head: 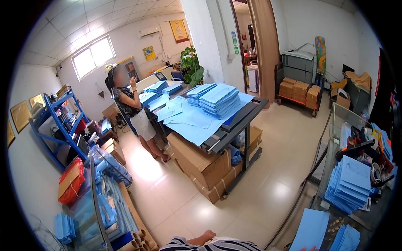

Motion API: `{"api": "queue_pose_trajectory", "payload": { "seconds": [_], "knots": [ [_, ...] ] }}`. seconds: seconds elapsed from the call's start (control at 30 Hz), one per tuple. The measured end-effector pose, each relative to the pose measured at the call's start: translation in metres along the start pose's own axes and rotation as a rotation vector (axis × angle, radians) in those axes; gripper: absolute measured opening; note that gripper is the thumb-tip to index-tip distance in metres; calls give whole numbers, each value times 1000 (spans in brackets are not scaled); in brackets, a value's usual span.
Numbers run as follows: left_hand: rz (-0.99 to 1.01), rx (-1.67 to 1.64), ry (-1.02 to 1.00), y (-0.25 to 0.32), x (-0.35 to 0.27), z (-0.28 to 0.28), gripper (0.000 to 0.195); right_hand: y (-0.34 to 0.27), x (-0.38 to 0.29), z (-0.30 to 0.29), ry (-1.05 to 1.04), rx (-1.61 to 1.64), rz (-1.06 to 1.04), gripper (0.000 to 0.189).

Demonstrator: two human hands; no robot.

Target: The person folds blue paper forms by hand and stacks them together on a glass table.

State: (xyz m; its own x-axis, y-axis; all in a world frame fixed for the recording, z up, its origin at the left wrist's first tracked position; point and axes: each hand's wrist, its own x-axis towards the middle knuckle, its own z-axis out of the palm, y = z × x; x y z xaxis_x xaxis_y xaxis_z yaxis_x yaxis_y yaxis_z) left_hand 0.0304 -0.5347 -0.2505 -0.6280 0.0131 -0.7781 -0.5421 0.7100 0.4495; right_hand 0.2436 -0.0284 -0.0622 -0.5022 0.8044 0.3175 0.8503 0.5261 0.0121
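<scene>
At the bottom edge my left hand (pixel 208 236) rests low in front of my striped shirt (pixel 201 246). Its fingers are not clear, and I see nothing in it. Only the fingertips of my right hand (pixel 309 249) show, at the lower edge of a blue paper sheet or folder (pixel 310 227) on the glass counter to my right. Whether they grip it is hidden by the frame's edge. Beside it lie a smaller blue paper bundle (pixel 344 238) and small round gold-coloured pieces (pixel 335 225). A taller stack of blue papers (pixel 348 183) stands farther along the counter.
Ahead, a dark-framed table (pixel 257 109) bears blue paper stacks (pixel 218 98), with cardboard boxes (pixel 201 157) beneath. Another person (pixel 133 109) stands at its left side holding a phone-like object. Left are a blue shelf (pixel 59 125) and cardboard tubes (pixel 135 241). A loaded cart (pixel 296 98) stands behind.
</scene>
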Motion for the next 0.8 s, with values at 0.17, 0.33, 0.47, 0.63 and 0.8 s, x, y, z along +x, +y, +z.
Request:
{"api": "queue_pose_trajectory", "payload": {
  "seconds": [0.17,0.33,0.47,0.63,0.8],
  "knots": [
    [194,58,-55,-24,15,-2,40,-4,-1,6,-9,3,-18,72],
    [-59,-7,-8,1,12,-5,41,0,-1,12,20,-25,-8,72],
    [-65,8,-5,7,13,-7,40,-3,1,4,-22,21,5,72],
    [191,258,-117,24,19,-4,40,-6,3,-9,-18,25,19,72],
    [221,355,-61,15,42,3,23,-10,4,-8,-13,48,13,70]
  ]
}}
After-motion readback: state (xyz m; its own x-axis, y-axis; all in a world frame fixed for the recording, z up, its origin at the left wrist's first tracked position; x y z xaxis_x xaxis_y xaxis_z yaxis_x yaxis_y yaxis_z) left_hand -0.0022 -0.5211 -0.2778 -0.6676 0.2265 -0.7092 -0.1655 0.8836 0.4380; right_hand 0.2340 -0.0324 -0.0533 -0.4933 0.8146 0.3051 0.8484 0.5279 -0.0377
